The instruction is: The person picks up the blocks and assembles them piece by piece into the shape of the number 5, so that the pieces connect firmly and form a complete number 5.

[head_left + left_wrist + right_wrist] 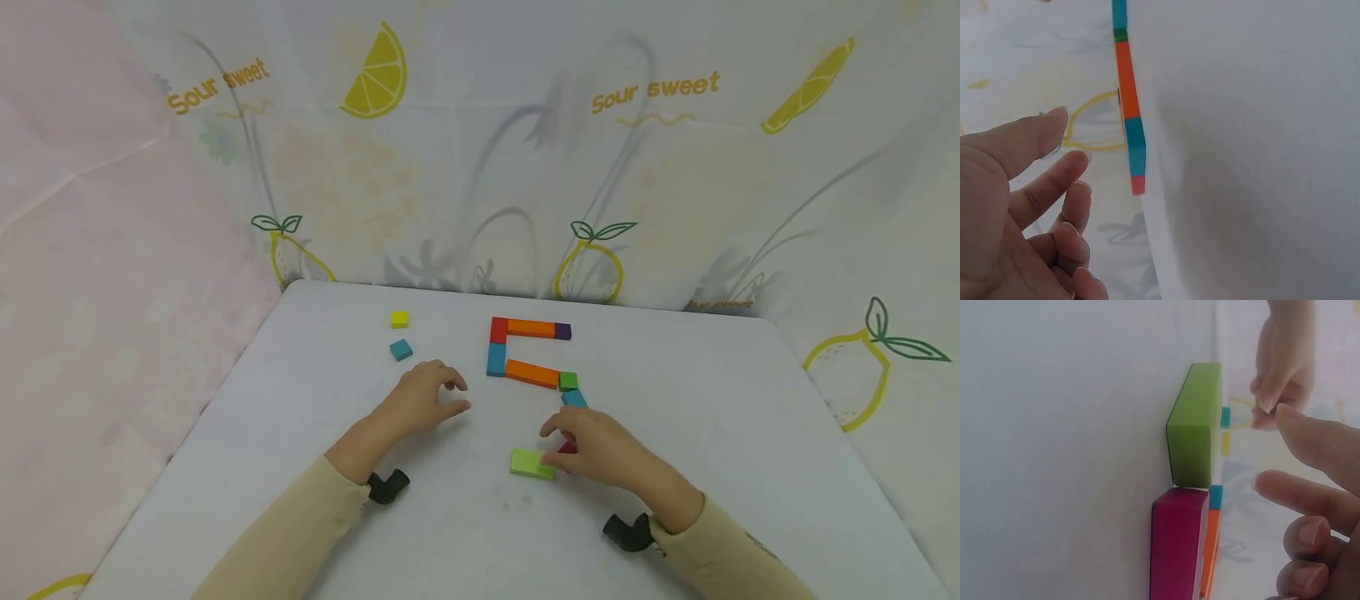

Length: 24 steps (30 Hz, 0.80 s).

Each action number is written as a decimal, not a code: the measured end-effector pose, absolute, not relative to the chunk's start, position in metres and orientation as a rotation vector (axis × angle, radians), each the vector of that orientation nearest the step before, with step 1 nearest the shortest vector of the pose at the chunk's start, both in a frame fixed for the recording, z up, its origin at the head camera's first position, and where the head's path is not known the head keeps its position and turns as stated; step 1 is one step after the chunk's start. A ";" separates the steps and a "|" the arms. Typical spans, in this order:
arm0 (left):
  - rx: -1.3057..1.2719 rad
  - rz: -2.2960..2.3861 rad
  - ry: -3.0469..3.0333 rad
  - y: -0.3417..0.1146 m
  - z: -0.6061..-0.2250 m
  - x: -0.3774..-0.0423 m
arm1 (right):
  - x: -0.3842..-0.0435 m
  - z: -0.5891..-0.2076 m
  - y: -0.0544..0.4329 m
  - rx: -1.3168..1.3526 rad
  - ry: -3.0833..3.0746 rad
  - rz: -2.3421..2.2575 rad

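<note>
Above the table my right hand point(606, 448) hovers beside a light green block point(527, 464) and a magenta block point(567, 448). Its thumb and index finger stand apart, with nothing between them in the right wrist view. There the light green block lies end to end with the magenta block point(1177, 550). My left hand point(422, 402) hangs over the table with loosely bent fingers and holds nothing. Nearest to it are a loose blue block point(401, 350) and the row's blue block point(496, 360). My right hand partly hides the magenta block.
A bent row joins a purple block point(562, 332), an upper orange block point(531, 328), a red block point(498, 330), a lower orange block point(532, 373) and a green block point(568, 381). A yellow block point(399, 319) lies at back left. Printed cloth point(465, 167) hangs behind.
</note>
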<state>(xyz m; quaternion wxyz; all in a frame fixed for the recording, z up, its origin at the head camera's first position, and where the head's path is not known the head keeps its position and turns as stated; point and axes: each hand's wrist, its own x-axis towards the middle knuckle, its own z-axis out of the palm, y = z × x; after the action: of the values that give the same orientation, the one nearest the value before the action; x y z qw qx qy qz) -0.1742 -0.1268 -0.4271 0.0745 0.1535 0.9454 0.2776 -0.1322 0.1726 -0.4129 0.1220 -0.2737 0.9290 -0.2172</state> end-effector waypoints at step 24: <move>0.169 0.969 2.995 -0.200 -0.430 -0.219 | -0.137 -0.426 0.159 -0.916 2.580 -0.636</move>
<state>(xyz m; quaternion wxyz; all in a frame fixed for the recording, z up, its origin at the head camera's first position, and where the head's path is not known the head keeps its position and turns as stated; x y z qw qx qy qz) -0.2192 -0.2003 -0.4298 -0.0054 0.0536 0.9501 0.3073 -0.1374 0.1589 -0.4263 0.1650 -0.3214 0.9054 -0.2231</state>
